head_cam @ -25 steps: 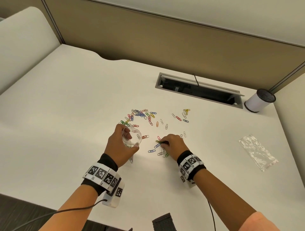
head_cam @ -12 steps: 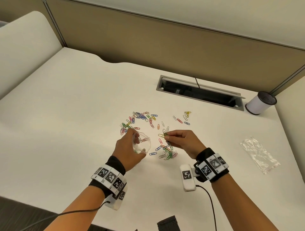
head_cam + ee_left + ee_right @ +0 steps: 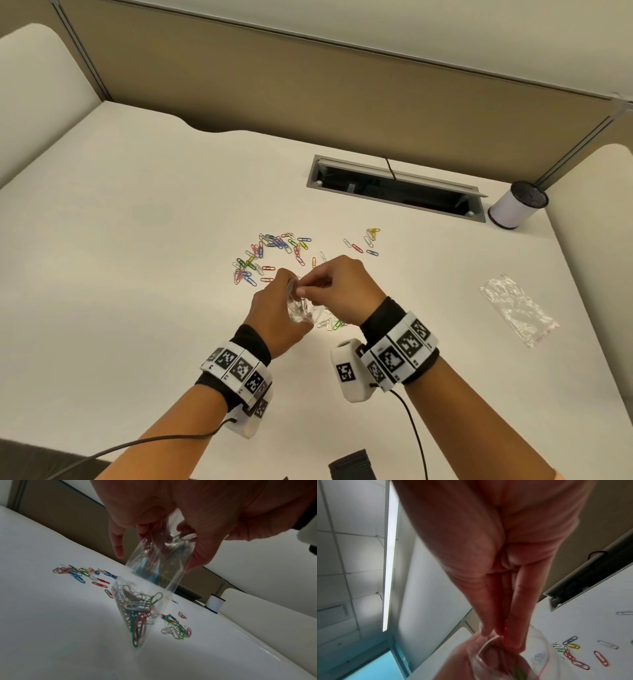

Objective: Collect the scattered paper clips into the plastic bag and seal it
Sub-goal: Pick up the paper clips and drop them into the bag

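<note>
Moved: right hand [image 3: 346,291] w/ pinched clips, from over table [image 3: 137,240] to mouth of plastic bag [image 3: 154,588]; left hand [image 3: 277,315] grips bag.

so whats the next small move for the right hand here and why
Probably let go of the clips so they drop in. The right hand pinches paper clips right at the open mouth of the plastic bag, which the left hand holds upright with clips already at the bottom. Then go back for the loose pile on the desk.
</note>
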Motion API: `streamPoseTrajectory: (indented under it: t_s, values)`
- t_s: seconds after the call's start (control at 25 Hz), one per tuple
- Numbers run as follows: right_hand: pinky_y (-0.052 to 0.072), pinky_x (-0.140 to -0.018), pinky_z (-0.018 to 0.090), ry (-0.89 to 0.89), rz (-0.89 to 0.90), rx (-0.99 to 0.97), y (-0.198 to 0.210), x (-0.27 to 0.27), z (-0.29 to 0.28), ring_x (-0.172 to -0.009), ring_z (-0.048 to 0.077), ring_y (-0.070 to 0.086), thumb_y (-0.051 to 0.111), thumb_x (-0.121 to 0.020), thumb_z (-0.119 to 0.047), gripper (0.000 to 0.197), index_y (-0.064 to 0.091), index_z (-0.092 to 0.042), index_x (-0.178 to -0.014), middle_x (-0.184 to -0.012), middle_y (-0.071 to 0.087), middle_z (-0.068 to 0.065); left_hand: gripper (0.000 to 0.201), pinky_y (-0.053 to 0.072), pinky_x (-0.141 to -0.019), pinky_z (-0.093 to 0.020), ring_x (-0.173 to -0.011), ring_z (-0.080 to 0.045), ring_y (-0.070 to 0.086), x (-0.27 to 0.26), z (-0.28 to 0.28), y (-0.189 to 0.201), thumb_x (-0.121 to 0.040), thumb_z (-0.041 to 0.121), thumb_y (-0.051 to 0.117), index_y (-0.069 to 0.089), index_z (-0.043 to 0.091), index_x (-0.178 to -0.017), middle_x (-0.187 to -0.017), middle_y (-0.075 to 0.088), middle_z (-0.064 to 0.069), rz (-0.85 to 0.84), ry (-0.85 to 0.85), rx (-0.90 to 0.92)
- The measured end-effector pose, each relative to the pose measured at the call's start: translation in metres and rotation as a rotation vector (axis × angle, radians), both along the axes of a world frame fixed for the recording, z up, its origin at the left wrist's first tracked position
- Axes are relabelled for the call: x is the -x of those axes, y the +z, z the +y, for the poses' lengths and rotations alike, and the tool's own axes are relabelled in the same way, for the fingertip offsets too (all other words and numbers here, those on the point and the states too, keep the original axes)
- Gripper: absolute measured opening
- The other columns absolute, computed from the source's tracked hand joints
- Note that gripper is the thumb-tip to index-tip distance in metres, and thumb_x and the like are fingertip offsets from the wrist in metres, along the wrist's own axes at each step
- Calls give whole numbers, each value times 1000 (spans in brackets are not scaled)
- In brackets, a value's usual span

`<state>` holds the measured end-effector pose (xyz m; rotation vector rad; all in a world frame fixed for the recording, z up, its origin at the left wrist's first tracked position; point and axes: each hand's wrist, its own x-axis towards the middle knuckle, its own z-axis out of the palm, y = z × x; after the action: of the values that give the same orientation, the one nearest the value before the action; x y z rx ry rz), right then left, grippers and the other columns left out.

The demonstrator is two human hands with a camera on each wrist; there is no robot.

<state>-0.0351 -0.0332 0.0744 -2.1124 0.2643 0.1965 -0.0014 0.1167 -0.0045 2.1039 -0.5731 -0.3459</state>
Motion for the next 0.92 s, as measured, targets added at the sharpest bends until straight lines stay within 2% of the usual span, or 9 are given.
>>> streamPoseTrajectory:
  t_s: [0.12, 0.24, 0.36, 0.44, 0.52, 0.6, 0.64, 0.76, 0.92]
  values:
    - [62, -77, 35, -131, -30, -144, -3, 5, -15, -77, 21, 74, 73, -83, -11, 11, 77, -10, -92, -82, 76, 9, 48, 51, -74, -38, -83, -17, 57, 1, -2, -2, -64, 31, 73, 39, 27, -98, -84, 55, 12, -10, 0, 1]
    - [60, -85, 37, -278, -13, -277, -21, 12, -47, -82, 24, 74, 73, -82, -5, 14, 76, -6, -95, -87, 75, 12, 49, 52, -75, -39, -82, -18, 57, 1, -1, -1, -65, 29, 76, 40, 24, -98, -85, 55, 10, -12, 19, 9]
    - [52, -95, 30, -351, 113, 4, -57, 22, -80, -98, 19, 70, 75, -81, -16, 25, 72, -13, -106, -103, 74, 6, 49, 53, -74, -40, -81, -20, 58, -1, 7, 0, -66, 25, 77, 41, 22, -98, -85, 56, 8, -13, 40, 17]
    - [42, -103, 28, -309, 253, 218, -79, 30, -88, -123, 22, 56, 74, -83, -25, 51, 57, -12, -130, -134, 58, 8, 49, 53, -73, -39, -80, -19, 58, -2, 14, -1, -67, 22, 79, 41, 20, -99, -85, 56, 8, -17, 64, 14]
    - [23, -117, 34, -224, 371, 307, -96, 35, -83, -145, 26, 26, 70, -84, -39, 83, 28, -10, -149, -159, 22, 11, 48, 53, -73, -38, -80, -19, 58, -3, 19, 0, -68, 19, 79, 42, 19, -99, -84, 56, 7, -32, 86, 10]
    - [7, -121, 39, -181, 432, 303, -113, 35, -73, -150, 29, 0, 68, -80, -53, 109, 2, -8, -153, -162, -10, 13, 49, 52, -71, -35, -81, -18, 58, -5, 22, 1, -68, 16, 80, 43, 18, -100, -84, 57, 6, -23, 112, 18]
    - [2, -122, 41, -166, 432, 299, -119, 35, -66, -149, 30, -9, 68, -77, -58, 118, -6, -6, -152, -160, -18, 14, 49, 52, -71, -34, -83, -18, 58, -5, 23, 1, -68, 15, 80, 43, 17, -100, -85, 57, 5, -9, 124, 25]
    - [-8, -120, 42, -100, 351, 311, -131, 31, -53, -148, 29, -18, 68, -72, -64, 128, -13, -4, -151, -158, -24, 13, 50, 54, -70, -34, -86, -17, 58, -2, 23, 2, -67, 13, 81, 44, 18, -101, -86, 58, 5, 12, 137, 47]
    - [-6, -120, 35, 73, 246, 292, -134, 30, -43, -149, 21, -13, 66, -81, -55, 113, -8, -10, -153, -161, -18, 5, 49, 50, -71, -25, -84, -14, 58, 2, 21, 1, -67, 13, 81, 45, 17, -100, -84, 57, 7, 4, 125, 45]
